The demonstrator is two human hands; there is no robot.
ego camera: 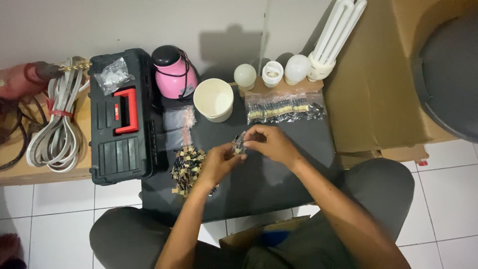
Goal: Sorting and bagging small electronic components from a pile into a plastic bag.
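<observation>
Pinching a small strip of taped electronic components point(239, 144) from both ends, the left hand point(219, 163) and right hand point(271, 143) meet above the middle of a dark work surface point(279, 179); fingertips of each hand are pressed together on the strip, the left from 8 o'clock, the right from 3 o'clock. Detail of the strip itself is too small to resolve. At 9 o'clock from the grip, just beside the left hand, lies a loose pile of black and tan components point(186, 168). At 10 o'clock, two clear plastic bags point(178, 127) lie flat on the surface. At 11 o'clock stands a cream paper cup point(213, 99), upright and open, with a pink jug point(173, 72) near it on the left. At 1 o'clock lies a long band of taped components point(285, 108), and beyond it four lamp bulbs point(297, 68) stand in a row on a wooden block. Farther out at 9 o'clock sits a black toolbox point(122, 117) with a red handle, a small clear bag on its lid. Beyond that, coiled grey cable point(57, 129) rests on a board.
</observation>
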